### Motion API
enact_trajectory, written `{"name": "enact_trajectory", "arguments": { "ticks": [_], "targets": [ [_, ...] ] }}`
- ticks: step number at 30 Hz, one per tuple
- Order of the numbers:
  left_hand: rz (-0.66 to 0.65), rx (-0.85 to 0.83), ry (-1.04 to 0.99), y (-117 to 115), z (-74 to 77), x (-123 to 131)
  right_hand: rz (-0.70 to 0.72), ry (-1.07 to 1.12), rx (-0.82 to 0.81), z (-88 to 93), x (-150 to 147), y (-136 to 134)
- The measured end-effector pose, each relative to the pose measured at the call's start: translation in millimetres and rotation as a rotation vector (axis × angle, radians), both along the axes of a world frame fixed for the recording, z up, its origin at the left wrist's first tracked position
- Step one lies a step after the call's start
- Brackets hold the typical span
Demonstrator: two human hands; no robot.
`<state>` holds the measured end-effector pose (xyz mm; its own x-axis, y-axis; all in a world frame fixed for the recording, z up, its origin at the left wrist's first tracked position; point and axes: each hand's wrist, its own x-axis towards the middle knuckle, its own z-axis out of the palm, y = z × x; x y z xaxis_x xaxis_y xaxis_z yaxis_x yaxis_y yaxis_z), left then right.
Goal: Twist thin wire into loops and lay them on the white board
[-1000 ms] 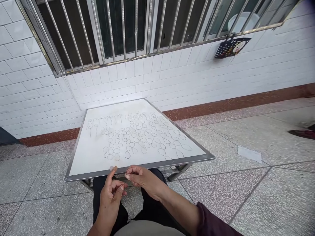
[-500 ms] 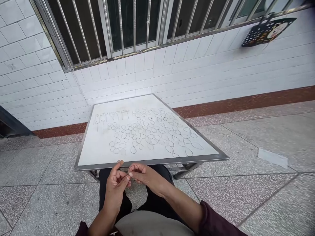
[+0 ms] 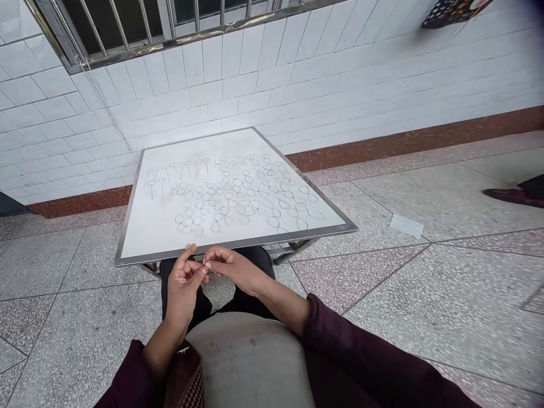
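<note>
Over my lap, just below the near edge of the white table (image 3: 142, 229), my two hands meet at the fingertips. A thin dark wire (image 3: 213, 251) curves up in a small arc above my right hand (image 3: 242, 273), which pinches it between thumb and forefinger. My left hand (image 3: 182, 289) also pinches at the same spot, with its forefinger pointing up. Where the wire ends is hidden by the fingers. Several thin wire loops (image 3: 216, 226) lie on the tabletop, many shaped like figure eights or flowers. Single loops with straight tails (image 3: 151, 184) lie at the far left.
The table has a grey metal rim and stands near a white tiled wall (image 3: 229, 110) with a barred window (image 3: 114, 25). A patterned bag (image 3: 446, 14) hangs at upper right. A pale flat piece (image 3: 407, 225) lies on the floor. Another person's shoe (image 3: 514, 196) shows at right.
My view has tilted down and shifted right, so the table and hands sit higher and further left. A person's foot has appeared at right. Both hands keep their pinch on the wire.
</note>
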<state>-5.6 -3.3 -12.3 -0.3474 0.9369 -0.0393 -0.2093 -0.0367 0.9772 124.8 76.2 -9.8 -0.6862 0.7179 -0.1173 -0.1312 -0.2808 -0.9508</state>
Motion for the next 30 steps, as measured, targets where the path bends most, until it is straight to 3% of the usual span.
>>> {"name": "enact_trajectory", "arguments": {
  "ticks": [10, 19, 26, 30],
  "targets": [
    [-0.017, 0.004, 0.163, -3.2, -0.8, -4.1, 0.009, 0.026, 0.069, 0.1, 0.9, 3.9],
    [-0.034, -0.028, 0.089, 0.5, -0.7, -2.8, 0.025, 0.043, 0.056, -1.4, -1.0, 5.4],
    [0.03, -0.014, 0.067, 4.7, -5.7, -0.9, -0.125, 0.069, -0.029, -9.1, -12.4, -4.0],
    [0.053, -0.017, 0.012, 7.3, -6.1, 0.5, -0.129, 0.076, -0.036, -10.1, -13.8, -2.5]
  ]
}}
